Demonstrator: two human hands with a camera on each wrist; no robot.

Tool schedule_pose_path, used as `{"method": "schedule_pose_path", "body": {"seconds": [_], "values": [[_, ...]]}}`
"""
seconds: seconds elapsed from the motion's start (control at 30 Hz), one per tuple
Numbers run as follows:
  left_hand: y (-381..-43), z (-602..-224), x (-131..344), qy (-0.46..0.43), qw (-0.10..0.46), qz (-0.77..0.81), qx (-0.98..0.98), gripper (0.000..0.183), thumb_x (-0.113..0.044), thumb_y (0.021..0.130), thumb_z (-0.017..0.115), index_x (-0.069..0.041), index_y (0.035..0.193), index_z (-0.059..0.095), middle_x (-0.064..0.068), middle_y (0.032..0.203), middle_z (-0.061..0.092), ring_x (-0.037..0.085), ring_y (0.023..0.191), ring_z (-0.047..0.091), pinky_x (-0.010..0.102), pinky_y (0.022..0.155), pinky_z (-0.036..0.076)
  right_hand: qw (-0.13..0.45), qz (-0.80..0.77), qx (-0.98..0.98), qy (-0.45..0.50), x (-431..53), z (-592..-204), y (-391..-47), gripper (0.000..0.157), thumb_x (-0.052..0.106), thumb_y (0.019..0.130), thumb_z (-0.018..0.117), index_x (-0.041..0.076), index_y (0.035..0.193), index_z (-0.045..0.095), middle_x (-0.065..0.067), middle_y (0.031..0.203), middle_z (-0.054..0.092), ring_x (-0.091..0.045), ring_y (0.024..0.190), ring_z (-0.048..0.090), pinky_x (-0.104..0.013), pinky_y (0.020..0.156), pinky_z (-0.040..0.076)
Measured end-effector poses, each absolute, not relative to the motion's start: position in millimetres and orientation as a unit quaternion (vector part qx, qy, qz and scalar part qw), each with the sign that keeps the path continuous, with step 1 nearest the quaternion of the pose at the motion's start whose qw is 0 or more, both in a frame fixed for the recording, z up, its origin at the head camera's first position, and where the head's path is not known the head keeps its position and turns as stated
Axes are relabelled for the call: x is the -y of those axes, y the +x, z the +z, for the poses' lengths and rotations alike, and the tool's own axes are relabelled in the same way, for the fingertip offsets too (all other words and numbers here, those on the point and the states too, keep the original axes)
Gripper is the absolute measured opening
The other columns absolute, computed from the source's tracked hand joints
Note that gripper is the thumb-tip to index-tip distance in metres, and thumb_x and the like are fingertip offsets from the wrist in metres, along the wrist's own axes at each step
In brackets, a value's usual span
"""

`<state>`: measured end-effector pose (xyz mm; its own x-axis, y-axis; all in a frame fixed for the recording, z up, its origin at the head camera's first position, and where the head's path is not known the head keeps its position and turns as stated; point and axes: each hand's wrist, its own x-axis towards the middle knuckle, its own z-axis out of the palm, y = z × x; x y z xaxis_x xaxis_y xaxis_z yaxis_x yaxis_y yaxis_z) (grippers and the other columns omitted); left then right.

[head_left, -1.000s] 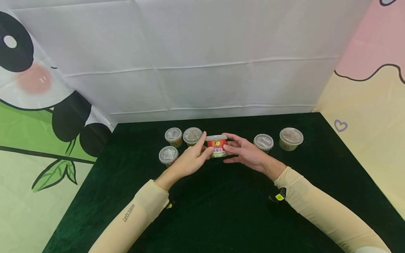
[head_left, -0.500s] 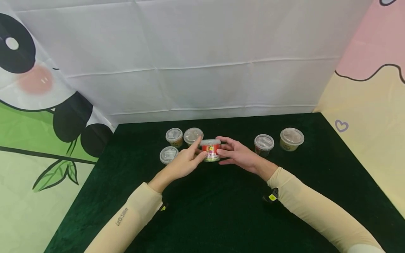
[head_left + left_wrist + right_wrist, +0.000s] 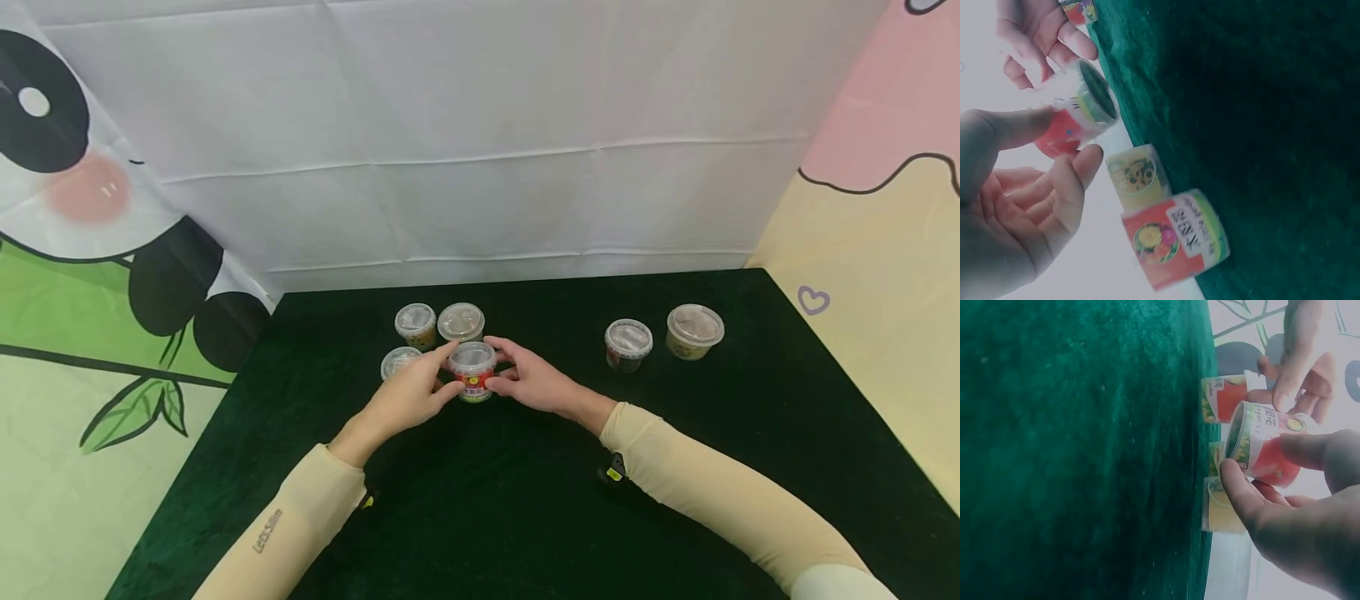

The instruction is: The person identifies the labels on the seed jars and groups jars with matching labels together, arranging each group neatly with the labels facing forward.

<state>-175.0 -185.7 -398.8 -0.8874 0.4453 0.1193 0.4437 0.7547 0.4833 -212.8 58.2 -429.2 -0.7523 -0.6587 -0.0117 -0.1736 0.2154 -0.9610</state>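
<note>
A small plastic cup (image 3: 474, 382) with a red, flower-printed label and a clear lid is between my two hands. My left hand (image 3: 405, 392) pinches its left side, thumb in front and fingers behind. On the opposite side my right hand (image 3: 534, 379) holds it the same way. In the left wrist view the cup (image 3: 1079, 109) shows its underside, raised off the green cloth. A similar red-labelled cup (image 3: 1175, 237) stands close by my left hand, partly covered by that hand in the head view.
Two lidded cups (image 3: 415, 323) (image 3: 461, 319) stand just behind my hands. Farther right are a smaller cup (image 3: 628, 342) and a wider one (image 3: 694, 329). Dark green cloth (image 3: 510, 500) covers the table, with a white curtain (image 3: 480, 167) behind it.
Both hands have carried the red-labelled cup left and toward me, from beside the rear cups to in front of them. More of its lid now faces up to the head camera.
</note>
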Motion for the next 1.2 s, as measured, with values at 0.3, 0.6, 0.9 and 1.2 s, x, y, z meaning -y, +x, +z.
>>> {"method": "schedule_pose_path", "body": {"seconds": [0.3, 0.6, 0.9, 1.2], "values": [[-169, -397, 191, 0.229, -0.079, 0.156, -0.958, 0.054, -0.023, 0.093, 0.077, -0.006, 0.140, 0.058, 0.011, 0.107, 0.071, 0.015, 0.070, 0.059, 0.030, 0.061, 0.054, 0.177, -0.539, -0.766, -0.301, -35, -431, -212, 0.070, 0.003, 0.101, 0.059, 0.007, 0.160, 0.022, -0.019, 0.144, 0.046, -0.032, 0.123, 0.058, -0.036, 0.095, 0.054], [-166, -401, 197, 0.228, -0.102, 0.111, -0.962, 0.047, -0.021, 0.090, 0.080, -0.007, 0.132, 0.064, 0.014, 0.105, 0.070, 0.018, 0.064, 0.058, 0.027, 0.054, 0.053, 0.190, -0.537, -0.770, -0.288, -24, -434, -207, 0.069, 0.008, 0.102, 0.059, 0.013, 0.161, 0.023, -0.016, 0.149, 0.044, -0.033, 0.127, 0.056, -0.037, 0.097, 0.053], [-166, -407, 200, 0.239, -0.125, 0.109, -0.957, 0.046, -0.020, 0.090, 0.080, -0.006, 0.131, 0.065, 0.015, 0.108, 0.067, 0.021, 0.068, 0.062, 0.033, 0.057, 0.056, 0.209, -0.544, -0.764, -0.276, -20, -434, -207, 0.072, 0.010, 0.102, 0.060, 0.011, 0.162, 0.019, -0.015, 0.151, 0.042, -0.033, 0.132, 0.051, -0.039, 0.100, 0.052], [-166, -411, 201, 0.256, -0.142, 0.109, -0.950, 0.044, -0.014, 0.086, 0.084, -0.003, 0.125, 0.067, 0.016, 0.111, 0.064, 0.026, 0.077, 0.066, 0.038, 0.063, 0.060, 0.217, -0.543, -0.764, -0.274, -17, -439, -208, 0.072, 0.015, 0.104, 0.059, 0.011, 0.162, 0.018, -0.016, 0.154, 0.040, -0.033, 0.133, 0.051, -0.040, 0.101, 0.051]]}}
